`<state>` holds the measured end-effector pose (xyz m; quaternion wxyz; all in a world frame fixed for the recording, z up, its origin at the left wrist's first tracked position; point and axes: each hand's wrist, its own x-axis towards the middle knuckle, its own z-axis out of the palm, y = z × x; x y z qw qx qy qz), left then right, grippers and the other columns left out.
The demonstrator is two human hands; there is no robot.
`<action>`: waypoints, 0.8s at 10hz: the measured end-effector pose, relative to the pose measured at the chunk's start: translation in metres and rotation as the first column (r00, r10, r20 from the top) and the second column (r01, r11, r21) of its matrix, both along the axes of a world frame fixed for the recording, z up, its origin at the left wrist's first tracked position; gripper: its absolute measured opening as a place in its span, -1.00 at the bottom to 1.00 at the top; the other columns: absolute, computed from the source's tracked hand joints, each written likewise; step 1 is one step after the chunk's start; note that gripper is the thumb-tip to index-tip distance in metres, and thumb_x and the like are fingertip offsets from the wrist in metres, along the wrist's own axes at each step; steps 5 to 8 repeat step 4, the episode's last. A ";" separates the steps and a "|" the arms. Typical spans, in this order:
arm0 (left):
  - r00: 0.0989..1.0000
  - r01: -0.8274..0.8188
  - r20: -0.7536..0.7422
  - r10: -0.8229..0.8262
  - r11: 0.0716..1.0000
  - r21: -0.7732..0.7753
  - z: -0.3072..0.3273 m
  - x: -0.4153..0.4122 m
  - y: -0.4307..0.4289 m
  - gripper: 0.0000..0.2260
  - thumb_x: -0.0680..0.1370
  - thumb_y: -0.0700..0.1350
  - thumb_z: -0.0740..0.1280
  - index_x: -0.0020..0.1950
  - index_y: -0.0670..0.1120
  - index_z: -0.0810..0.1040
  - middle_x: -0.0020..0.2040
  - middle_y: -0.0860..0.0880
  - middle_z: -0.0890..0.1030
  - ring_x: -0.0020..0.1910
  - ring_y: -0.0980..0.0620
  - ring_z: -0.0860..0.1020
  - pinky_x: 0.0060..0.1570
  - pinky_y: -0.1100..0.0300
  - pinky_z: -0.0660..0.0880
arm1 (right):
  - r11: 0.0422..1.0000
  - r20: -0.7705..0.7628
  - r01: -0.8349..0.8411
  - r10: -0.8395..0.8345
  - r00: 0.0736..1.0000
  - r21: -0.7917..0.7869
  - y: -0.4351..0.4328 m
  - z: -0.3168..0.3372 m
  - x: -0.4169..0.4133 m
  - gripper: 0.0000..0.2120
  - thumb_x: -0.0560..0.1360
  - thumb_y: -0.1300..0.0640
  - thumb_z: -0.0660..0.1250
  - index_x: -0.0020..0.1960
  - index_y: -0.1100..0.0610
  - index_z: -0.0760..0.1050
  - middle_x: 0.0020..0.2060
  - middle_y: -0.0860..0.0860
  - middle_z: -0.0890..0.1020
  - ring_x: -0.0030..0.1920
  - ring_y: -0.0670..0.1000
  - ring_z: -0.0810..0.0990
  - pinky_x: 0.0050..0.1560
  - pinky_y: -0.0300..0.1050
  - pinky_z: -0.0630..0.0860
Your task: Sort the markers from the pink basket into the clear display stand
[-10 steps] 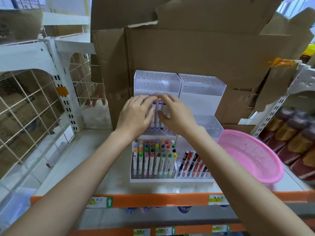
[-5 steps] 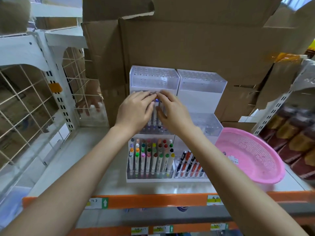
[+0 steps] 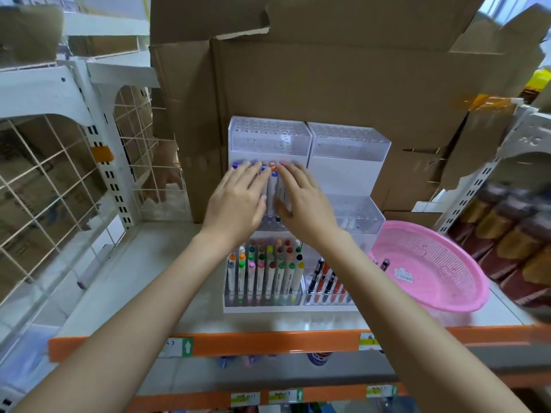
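A clear tiered display stand [image 3: 346, 144] stands on the shelf against a cardboard box. Its front left tier holds several markers with coloured caps [image 3: 265, 272]; the front right tier holds dark and orange pens [image 3: 326, 283]. Both hands lie flat on the upright markers of the middle left tier [image 3: 272, 181]. My left hand [image 3: 237, 201] and my right hand [image 3: 304, 201] have fingers spread over the caps and grip nothing. The pink basket [image 3: 432, 269] sits to the right with a marker or two [image 3: 383, 263] left near its rim.
A big cardboard box [image 3: 328, 79] stands right behind the stand. A white wire grid panel [image 3: 50, 174] closes off the left side. Brown packages [image 3: 512, 242] fill the neighbouring shelf at right. The orange shelf edge [image 3: 268, 342] runs along the front.
Both hands have flattened and slid slightly up over the middle-tier marker caps. The view has shifted a little.
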<state>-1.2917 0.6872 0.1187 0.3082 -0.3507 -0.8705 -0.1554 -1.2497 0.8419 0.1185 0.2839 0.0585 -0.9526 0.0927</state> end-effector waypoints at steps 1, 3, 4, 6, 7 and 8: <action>0.999 0.007 0.051 -0.006 1.000 -0.015 0.006 0.000 0.000 -0.57 0.57 -0.15 0.27 0.44 -0.16 0.35 0.41 -0.15 0.40 0.43 -0.12 0.32 0.44 0.03 0.15 | 1.000 0.053 0.004 -0.005 0.999 0.018 -0.001 0.011 0.003 -0.41 0.54 0.14 0.31 0.51 0.18 0.20 0.47 0.11 0.31 0.49 0.13 0.20 0.49 -0.04 0.12; 0.993 0.035 0.117 -0.030 0.998 -0.042 0.017 0.005 -0.006 -0.51 0.61 -0.08 0.19 0.53 -0.09 0.18 0.50 -0.08 0.25 0.51 -0.03 0.15 0.48 0.05 0.02 | 0.999 0.109 0.016 -0.020 0.994 0.037 -0.006 0.028 0.016 -0.41 0.56 0.11 0.27 0.52 0.14 0.16 0.48 0.08 0.28 0.49 0.11 0.19 0.45 -0.02 0.17; 0.994 0.017 0.104 -0.015 1.000 -0.021 0.023 0.010 -0.014 -0.52 0.61 -0.07 0.18 0.52 -0.09 0.18 0.51 -0.08 0.25 0.51 -0.03 0.13 0.48 0.03 -0.01 | 0.999 0.077 0.043 -0.044 0.996 0.015 -0.007 0.036 0.029 -0.41 0.55 0.13 0.29 0.52 0.13 0.17 0.46 0.07 0.30 0.44 0.11 0.26 0.37 -0.03 0.24; 0.994 0.017 0.104 -0.015 1.000 -0.021 0.023 0.010 -0.014 -0.52 0.61 -0.07 0.18 0.52 -0.09 0.18 0.51 -0.08 0.25 0.51 -0.03 0.13 0.48 0.03 -0.01 | 0.999 0.077 0.043 -0.044 0.996 0.015 -0.007 0.036 0.029 -0.41 0.55 0.13 0.29 0.52 0.13 0.17 0.46 0.07 0.30 0.44 0.11 0.26 0.37 -0.03 0.24; 0.994 0.017 0.104 -0.015 1.000 -0.021 0.023 0.010 -0.014 -0.52 0.61 -0.07 0.18 0.52 -0.09 0.18 0.51 -0.08 0.25 0.51 -0.03 0.13 0.48 0.03 -0.01 | 0.999 0.077 0.043 -0.044 0.996 0.015 -0.007 0.036 0.029 -0.41 0.55 0.13 0.29 0.52 0.13 0.17 0.46 0.07 0.30 0.44 0.11 0.26 0.37 -0.03 0.24; 0.994 0.017 0.104 -0.015 1.000 -0.021 0.023 0.010 -0.014 -0.52 0.61 -0.07 0.18 0.52 -0.09 0.18 0.51 -0.08 0.25 0.51 -0.03 0.13 0.48 0.03 -0.01 | 0.999 0.077 0.043 -0.044 0.996 0.015 -0.007 0.036 0.029 -0.41 0.55 0.13 0.29 0.52 0.13 0.17 0.46 0.07 0.30 0.44 0.11 0.26 0.37 -0.03 0.24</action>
